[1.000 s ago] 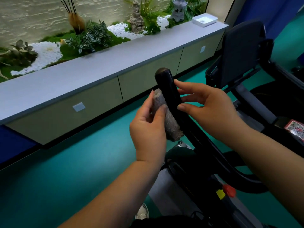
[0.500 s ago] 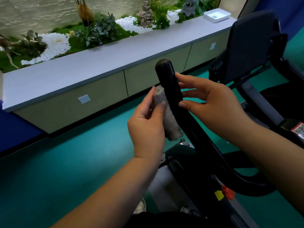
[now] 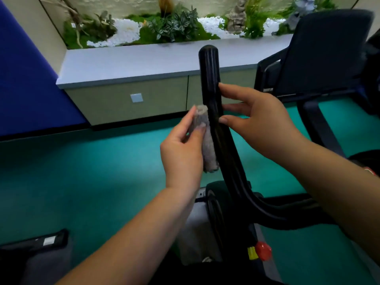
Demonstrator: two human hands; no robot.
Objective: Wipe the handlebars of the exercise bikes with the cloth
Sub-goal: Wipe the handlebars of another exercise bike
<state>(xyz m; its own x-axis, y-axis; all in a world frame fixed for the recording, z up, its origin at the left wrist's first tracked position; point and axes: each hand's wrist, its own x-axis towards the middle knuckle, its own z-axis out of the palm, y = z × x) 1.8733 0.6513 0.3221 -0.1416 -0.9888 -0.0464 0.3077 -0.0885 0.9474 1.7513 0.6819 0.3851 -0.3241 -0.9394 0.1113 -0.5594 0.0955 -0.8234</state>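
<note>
Left hand [image 3: 182, 153]: pinches grey cloth [image 3: 206, 145] against handlebar [image 3: 213, 112], left side | Right hand [image 3: 258, 124]: fingers spread, tips touching handlebar, right side | Red knob [image 3: 263, 250]: below handlebar

1. Light: even indoor light, moderate; the planter bed [image 3: 164, 27] at the top is the brightest area.
2. Shadows: soft and dim beneath the counter [image 3: 144, 62] and across the lower teal floor [image 3: 82, 171]; corners darken.
3. Glare: a faint sheen along the black handlebar [image 3: 213, 103].
4. Blur: slight motion softness throughout; the chair [image 3: 329, 54] edges smear.
5. Distortion: wide-angle bending at the edges.
</note>
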